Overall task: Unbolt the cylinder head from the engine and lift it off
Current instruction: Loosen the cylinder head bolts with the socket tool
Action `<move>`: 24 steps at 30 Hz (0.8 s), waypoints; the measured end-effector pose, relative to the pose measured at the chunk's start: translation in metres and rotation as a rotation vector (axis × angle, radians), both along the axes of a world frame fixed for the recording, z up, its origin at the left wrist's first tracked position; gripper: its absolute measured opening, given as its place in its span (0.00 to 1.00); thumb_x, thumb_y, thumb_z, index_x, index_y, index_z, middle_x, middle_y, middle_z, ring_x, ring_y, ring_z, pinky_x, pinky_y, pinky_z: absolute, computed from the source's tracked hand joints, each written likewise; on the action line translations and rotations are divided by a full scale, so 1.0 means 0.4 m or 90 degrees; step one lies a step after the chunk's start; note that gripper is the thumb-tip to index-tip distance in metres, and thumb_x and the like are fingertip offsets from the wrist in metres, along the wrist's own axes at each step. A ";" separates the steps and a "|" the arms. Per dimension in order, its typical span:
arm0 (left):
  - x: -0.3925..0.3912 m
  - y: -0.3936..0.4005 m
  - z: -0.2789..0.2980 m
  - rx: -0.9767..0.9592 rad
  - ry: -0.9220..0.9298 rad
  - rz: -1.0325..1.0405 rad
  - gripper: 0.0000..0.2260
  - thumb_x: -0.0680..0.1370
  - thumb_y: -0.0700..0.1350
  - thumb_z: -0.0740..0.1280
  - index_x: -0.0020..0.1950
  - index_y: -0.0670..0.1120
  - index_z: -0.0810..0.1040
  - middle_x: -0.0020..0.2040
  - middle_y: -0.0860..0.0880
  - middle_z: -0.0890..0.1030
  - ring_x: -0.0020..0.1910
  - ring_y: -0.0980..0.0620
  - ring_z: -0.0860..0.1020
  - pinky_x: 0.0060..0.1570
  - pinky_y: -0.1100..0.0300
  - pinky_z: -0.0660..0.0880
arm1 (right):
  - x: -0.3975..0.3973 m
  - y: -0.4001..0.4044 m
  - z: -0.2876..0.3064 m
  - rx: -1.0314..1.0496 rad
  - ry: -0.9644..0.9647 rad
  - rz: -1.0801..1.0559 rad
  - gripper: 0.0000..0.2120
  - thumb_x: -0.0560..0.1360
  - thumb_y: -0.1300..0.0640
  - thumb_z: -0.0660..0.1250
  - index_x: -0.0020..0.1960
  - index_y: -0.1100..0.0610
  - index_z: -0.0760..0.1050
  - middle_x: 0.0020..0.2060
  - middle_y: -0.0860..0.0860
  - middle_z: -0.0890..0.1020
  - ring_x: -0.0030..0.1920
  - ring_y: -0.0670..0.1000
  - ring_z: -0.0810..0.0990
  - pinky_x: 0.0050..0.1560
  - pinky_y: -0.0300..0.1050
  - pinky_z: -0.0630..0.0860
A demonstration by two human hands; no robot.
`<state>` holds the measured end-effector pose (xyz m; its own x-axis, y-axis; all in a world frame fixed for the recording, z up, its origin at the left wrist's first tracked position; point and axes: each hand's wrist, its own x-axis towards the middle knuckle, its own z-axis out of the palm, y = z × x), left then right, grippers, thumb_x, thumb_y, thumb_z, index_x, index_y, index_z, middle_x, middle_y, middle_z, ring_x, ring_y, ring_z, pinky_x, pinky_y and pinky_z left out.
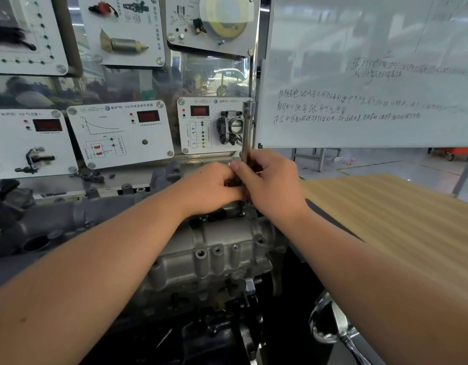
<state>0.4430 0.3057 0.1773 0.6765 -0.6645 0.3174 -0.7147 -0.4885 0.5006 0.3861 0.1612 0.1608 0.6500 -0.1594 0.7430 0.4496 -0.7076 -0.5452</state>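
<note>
Head view: right hand (267,180) grips upright socket wrench (247,127), left hand (214,187) curled round its lower shaft, steadying tool on bolt, presumably. Cylinder head (217,248) beneath hands, on engine, not yet lifted. Sensor panel (119,133) shows VW logo; whiteboard (372,75) carries handwritten Chinese.

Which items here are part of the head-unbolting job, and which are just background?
In use:
- socket wrench, upright, gripped by right hand
- left hand, holding at the wrench's lower part
- cylinder head

Background:
- whiteboard
- sensor display panels
- throttle body on a panel
- ribbed tan board
</note>
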 end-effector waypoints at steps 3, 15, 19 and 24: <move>0.001 0.008 0.000 0.007 0.017 -0.004 0.05 0.78 0.50 0.72 0.44 0.53 0.84 0.38 0.52 0.85 0.40 0.53 0.83 0.46 0.52 0.80 | 0.000 0.000 -0.001 -0.005 0.003 0.011 0.14 0.80 0.55 0.69 0.37 0.58 0.74 0.30 0.48 0.74 0.34 0.45 0.72 0.35 0.36 0.66; -0.005 0.009 0.000 0.002 0.003 -0.035 0.09 0.78 0.48 0.72 0.41 0.61 0.80 0.40 0.63 0.84 0.40 0.65 0.82 0.45 0.59 0.76 | -0.004 0.012 -0.003 0.010 -0.002 0.004 0.11 0.80 0.51 0.69 0.51 0.59 0.77 0.41 0.52 0.83 0.43 0.54 0.81 0.47 0.52 0.78; -0.009 0.013 0.002 -0.018 0.041 -0.041 0.15 0.78 0.45 0.71 0.37 0.64 0.82 0.37 0.59 0.84 0.38 0.62 0.81 0.43 0.62 0.76 | -0.012 0.024 -0.010 -0.059 -0.029 -0.011 0.14 0.80 0.54 0.68 0.40 0.61 0.70 0.32 0.49 0.72 0.37 0.55 0.72 0.36 0.47 0.62; -0.006 0.017 -0.003 -0.001 0.015 -0.043 0.12 0.80 0.47 0.70 0.40 0.63 0.83 0.40 0.57 0.85 0.41 0.58 0.83 0.45 0.58 0.78 | -0.006 0.026 -0.007 -0.075 -0.004 -0.030 0.15 0.82 0.54 0.65 0.39 0.57 0.67 0.34 0.44 0.67 0.38 0.52 0.69 0.39 0.44 0.58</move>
